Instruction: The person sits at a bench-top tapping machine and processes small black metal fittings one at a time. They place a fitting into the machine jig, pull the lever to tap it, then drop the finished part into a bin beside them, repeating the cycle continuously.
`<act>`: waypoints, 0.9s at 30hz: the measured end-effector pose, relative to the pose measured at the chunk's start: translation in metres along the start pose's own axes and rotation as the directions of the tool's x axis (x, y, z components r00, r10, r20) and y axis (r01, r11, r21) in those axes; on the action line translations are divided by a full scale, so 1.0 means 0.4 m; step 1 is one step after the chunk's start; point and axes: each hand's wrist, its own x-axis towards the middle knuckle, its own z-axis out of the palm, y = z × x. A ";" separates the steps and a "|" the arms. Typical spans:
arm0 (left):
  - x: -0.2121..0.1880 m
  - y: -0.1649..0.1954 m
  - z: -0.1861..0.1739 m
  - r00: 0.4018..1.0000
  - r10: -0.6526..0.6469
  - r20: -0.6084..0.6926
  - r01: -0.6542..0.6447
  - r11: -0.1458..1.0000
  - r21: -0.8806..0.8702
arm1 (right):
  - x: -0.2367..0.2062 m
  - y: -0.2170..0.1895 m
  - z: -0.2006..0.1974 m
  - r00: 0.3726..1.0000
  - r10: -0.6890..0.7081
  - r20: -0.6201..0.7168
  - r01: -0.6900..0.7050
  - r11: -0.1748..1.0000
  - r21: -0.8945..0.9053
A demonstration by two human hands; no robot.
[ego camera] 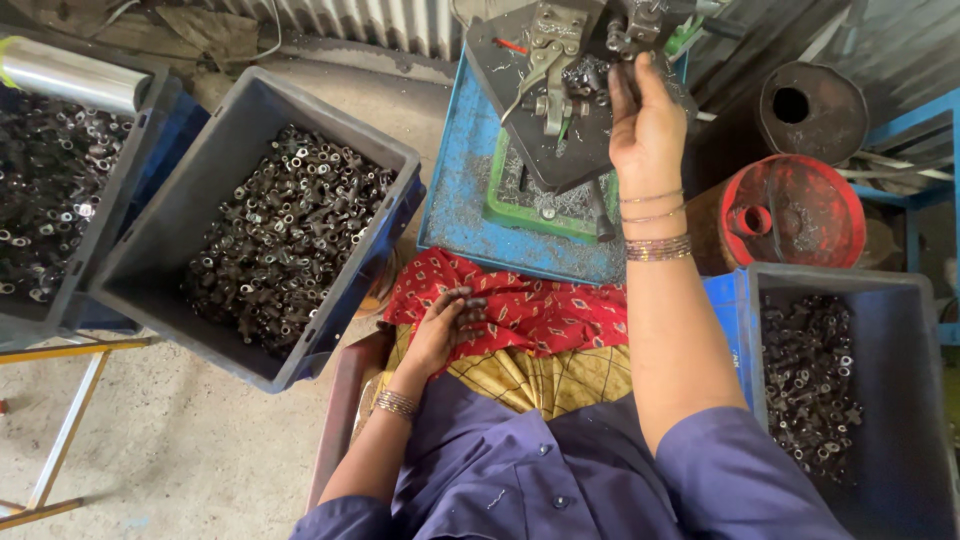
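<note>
On gritty steel press point(560, 90) — right hand point(645, 130); left hand point(440, 330) on red cloth point(540, 305).

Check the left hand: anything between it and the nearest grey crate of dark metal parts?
Nothing visible. The left hand rests on the red patterned cloth on the lap, and the grey plastic crate of dark metal parts sits just beside it with its top open. The right hand is up at the small metal press.

Grey crates point(250, 220) point(850, 390) flank the lap; the machine point(560, 90) blocks ahead, the middle is open.
</note>
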 end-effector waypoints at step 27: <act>0.209 0.465 0.743 0.205 0.799 0.565 -0.300 -0.499 0.813 | -0.643 0.050 -0.414 0.827 0.510 -0.237 -0.562 0.773 -0.295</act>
